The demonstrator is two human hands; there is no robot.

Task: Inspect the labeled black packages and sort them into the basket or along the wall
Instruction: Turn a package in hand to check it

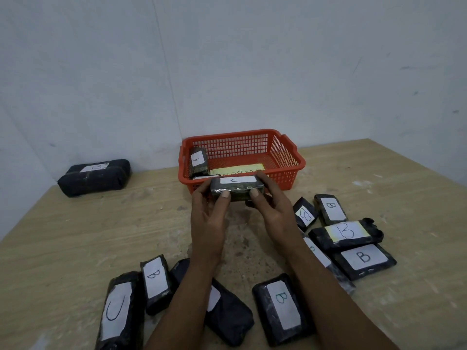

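Observation:
A black package with a white label marked C (237, 186) is held up in front of the red basket (285, 160). My left hand (208, 213) grips its left end and my right hand (270, 205) grips its right end. Inside the basket, a package labeled A (198, 160) leans against the left wall beside a yellow paper label (237, 170). A large black package marked B (94, 176) lies by the wall at the back left.
Several black packages labeled B lie on the wooden table at the right (364, 258) and near the front (280, 306). A long package marked C (117, 311) lies front left. White walls meet in a corner behind the basket.

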